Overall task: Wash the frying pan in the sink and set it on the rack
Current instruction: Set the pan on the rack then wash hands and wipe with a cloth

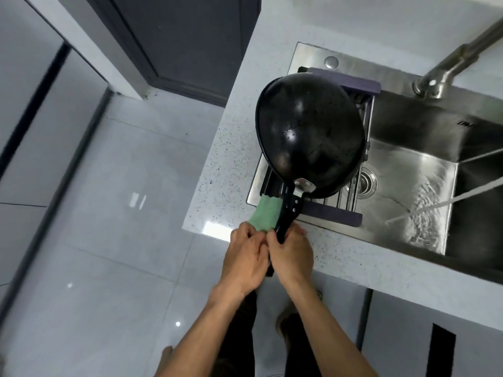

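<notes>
The black frying pan (310,131) lies upside down on the dark rack (353,216) across the left end of the steel sink (408,170). Its black handle (287,216) points toward me, over the counter edge. My right hand (292,254) is closed around the end of the handle. My left hand (245,257) presses in beside it, its fingers pinching the near end of a green cloth (265,214) that lies beside the handle. Both hands touch each other at the handle.
Water streams (424,210) from the faucet (446,69) into the sink basin near the drain (364,180). The speckled counter (228,164) surrounds the sink. To the left are a tiled floor (109,213) and a dark door (185,36). My feet stand below the counter edge.
</notes>
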Demonstrator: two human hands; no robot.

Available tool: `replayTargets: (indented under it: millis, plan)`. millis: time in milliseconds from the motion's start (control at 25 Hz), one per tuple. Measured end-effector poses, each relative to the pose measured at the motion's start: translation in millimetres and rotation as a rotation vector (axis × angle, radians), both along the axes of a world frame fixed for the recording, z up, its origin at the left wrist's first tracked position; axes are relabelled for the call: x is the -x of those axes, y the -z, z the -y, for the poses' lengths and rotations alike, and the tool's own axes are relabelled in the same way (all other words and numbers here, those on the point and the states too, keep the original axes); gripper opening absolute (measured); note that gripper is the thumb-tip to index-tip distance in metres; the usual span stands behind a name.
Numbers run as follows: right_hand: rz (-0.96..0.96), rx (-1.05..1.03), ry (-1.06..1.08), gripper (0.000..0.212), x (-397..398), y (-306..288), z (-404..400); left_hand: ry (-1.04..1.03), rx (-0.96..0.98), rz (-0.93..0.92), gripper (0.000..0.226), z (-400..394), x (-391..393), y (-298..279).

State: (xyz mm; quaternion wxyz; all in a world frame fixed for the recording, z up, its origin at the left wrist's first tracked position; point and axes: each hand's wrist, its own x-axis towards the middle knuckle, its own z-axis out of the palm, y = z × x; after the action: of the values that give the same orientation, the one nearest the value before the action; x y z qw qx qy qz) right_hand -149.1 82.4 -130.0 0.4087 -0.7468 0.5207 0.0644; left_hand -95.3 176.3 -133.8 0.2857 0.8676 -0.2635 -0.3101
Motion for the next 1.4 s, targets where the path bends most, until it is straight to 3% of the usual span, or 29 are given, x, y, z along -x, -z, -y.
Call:
replayTargets:
  millis: [120, 200, 280, 440, 560, 720, 880, 1040, 1160, 1400]
  plan:
    - [-0.028, 0.052, -0.033, 0.023, 4, -1, 1, -0.165, -0.227, 0.306, 0.029, 0, -10, 4]
    - [-0.098, 0.066, -0.132, 0.029, 6, 0, 5, -0.240, -0.294, 0.402, 0.032, 2, -34, 7]
    - [-0.204, 0.121, -0.289, 0.041, 6, 0, 8, -0.180, -0.304, 0.448, 0.035, 2, -57, 6]
    - [-0.296, 0.246, -0.439, 0.050, 0, -8, 18, 0.098, -0.266, 0.377, 0.052, -14, -62, 9]
    - [-0.253, 0.241, -0.441, 0.046, 1, -11, 13, 0.124, -0.108, 0.175, 0.053, -26, -70, 8]
    - [-0.249, 0.251, -0.443, 0.054, -6, -18, 24, 0.292, -0.131, 0.163, 0.052, 14, -135, 4]
    - [-0.159, 0.349, -0.566, 0.050, -35, -43, 59, 0.334, -0.174, 0.094, 0.047, 77, -213, -2]
    - [0.169, 0.528, -0.667, 0.041, -82, -76, 105, 0.154, -0.198, 0.389, 0.052, 72, -223, -7]
    - [0.383, 0.512, -0.669, 0.043, -125, -80, 139, 0.297, -0.320, 0.332, 0.064, 73, -222, 2]
    - [0.424, 0.605, -0.786, 0.043, -214, -59, 194, 0.445, -0.290, 0.329, 0.058, 165, -314, -1]
